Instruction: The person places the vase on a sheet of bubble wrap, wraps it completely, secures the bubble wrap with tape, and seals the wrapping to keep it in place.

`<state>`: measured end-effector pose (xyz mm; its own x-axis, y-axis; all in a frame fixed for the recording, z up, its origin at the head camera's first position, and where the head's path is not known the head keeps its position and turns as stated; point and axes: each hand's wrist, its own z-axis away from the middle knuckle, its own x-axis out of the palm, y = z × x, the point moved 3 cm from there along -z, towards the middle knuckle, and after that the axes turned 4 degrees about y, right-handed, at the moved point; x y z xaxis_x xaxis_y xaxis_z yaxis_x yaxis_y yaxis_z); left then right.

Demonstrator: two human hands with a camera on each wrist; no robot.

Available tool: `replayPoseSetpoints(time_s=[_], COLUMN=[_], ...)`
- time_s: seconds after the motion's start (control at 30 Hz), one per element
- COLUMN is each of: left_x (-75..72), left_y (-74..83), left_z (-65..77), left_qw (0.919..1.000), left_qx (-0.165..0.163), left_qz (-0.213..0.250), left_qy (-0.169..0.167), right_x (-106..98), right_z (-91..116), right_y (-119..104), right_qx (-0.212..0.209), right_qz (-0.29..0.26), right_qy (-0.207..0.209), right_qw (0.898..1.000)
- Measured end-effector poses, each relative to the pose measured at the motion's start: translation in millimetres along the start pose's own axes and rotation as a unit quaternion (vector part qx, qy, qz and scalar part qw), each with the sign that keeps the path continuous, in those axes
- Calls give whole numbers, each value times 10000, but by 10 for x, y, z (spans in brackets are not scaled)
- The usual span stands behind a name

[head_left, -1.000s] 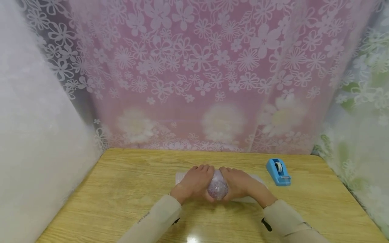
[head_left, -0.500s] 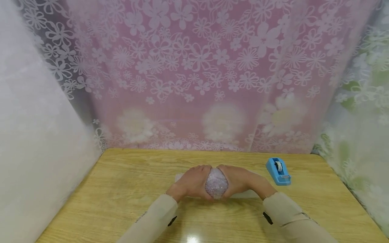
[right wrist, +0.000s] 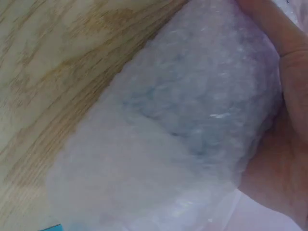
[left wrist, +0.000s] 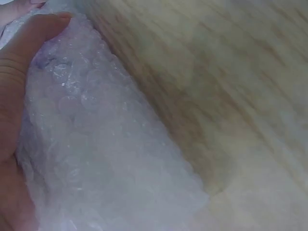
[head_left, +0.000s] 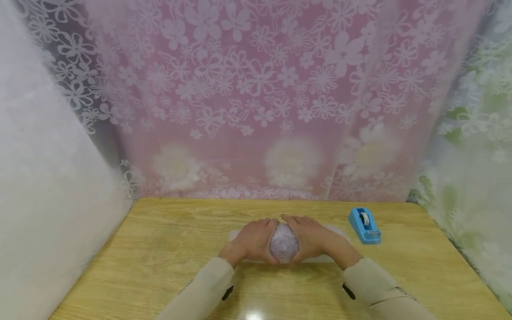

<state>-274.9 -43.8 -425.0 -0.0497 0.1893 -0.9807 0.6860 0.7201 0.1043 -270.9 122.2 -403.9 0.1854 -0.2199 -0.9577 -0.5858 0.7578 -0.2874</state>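
Note:
A bubble wrap roll (head_left: pixel 284 243), whitish with a purple tint, lies crosswise on the table, its rounded middle showing between my hands. What is inside it is hidden. My left hand (head_left: pixel 254 241) grips the roll from the left, and my right hand (head_left: pixel 314 239) grips it from the right. Up close in the left wrist view, my left thumb (left wrist: pixel 33 36) lies along the bubble wrap (left wrist: pixel 110 134). On the other side, the right wrist view has my right thumb (right wrist: pixel 284 43) against the bubble wrap (right wrist: pixel 168 120), whose loose end spreads out flat and pale.
A blue tape dispenser (head_left: pixel 365 226) stands to the right of the roll, near the far right of the wooden table (head_left: pixel 180 235). Behind the table hangs a pink floral curtain (head_left: pixel 240 111), with pale sheeting on both sides.
The part of the roll between my hands looks wider and paler than a second ago, when it was narrower and more purple. Both hands stay on it, shifted slightly.

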Motion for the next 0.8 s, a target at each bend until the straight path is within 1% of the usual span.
replayPoseSetpoints(time_s=[0.17,0.27,0.37,0.47,0.57,0.63,0.7,0.8], left_x=[-24,-31,-29,-44,-57,-58,-52,-52], left_y=[55,78,91,101,105,106,105,110], left_z=[1,3,0,2,6,7,2,-7], left_qw=[9994,9985,9976,9973,9975,9976,9977,9977], left_qx=[-26,-81,-142,-178,-230,-256,-279,-267], left_qz=[-332,-530,-669,-702,-647,-615,-586,-586], left_qy=[-23,-62,-89,-129,-186,-198,-203,-197], right_x=[-51,-107,-187,-267,-336,-385,-422,-442], right_z=[111,196,303,432,575,684,793,955], right_y=[-11,46,170,351,562,707,853,1058], right_qx=[10,0,73,309,603,831,1081,1605], right_qz=[156,-53,-385,-730,-975,-1024,-964,-973], right_qy=[129,197,398,655,990,1275,1577,1801], right_qw=[9998,9998,9984,9947,9885,9830,9768,9656])
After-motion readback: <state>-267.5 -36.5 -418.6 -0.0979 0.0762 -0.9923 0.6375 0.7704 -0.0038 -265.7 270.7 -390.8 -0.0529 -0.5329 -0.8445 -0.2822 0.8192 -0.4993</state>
